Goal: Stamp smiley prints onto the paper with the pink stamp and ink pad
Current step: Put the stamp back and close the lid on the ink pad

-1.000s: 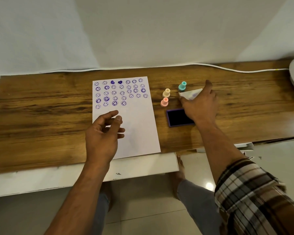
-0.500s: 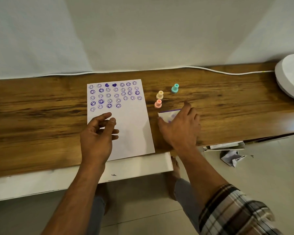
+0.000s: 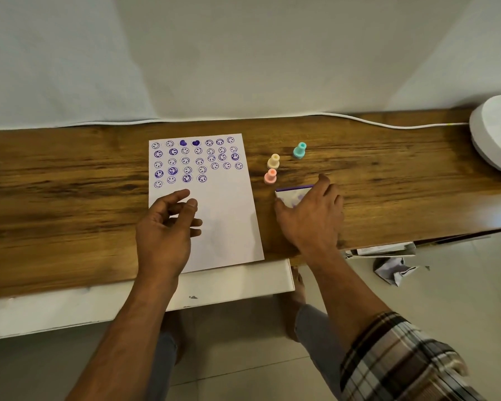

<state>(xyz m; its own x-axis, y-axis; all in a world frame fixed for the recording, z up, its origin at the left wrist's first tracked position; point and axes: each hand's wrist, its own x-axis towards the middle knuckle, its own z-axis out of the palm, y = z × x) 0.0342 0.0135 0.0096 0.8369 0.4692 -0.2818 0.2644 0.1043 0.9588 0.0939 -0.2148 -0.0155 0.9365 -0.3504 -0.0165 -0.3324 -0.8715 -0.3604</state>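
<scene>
The pink stamp stands upright just up and left of the right hand, untouched; that hand lies spread over the lidded ink pad at centre right, fingers and thumb on its edges. The left hand hovers loosely curled, empty, over the paper. Three stamps: pink, cream, teal. One sheet, five rows of purple prints. Wooden tabletop, white backdrop behind, tiled floor below

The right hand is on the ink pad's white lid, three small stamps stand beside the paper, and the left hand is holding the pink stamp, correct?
Not quite. The head view shows the left hand empty over the white printed paper; the small pink plastic stamp stands on the wooden table. The rest holds.
</scene>
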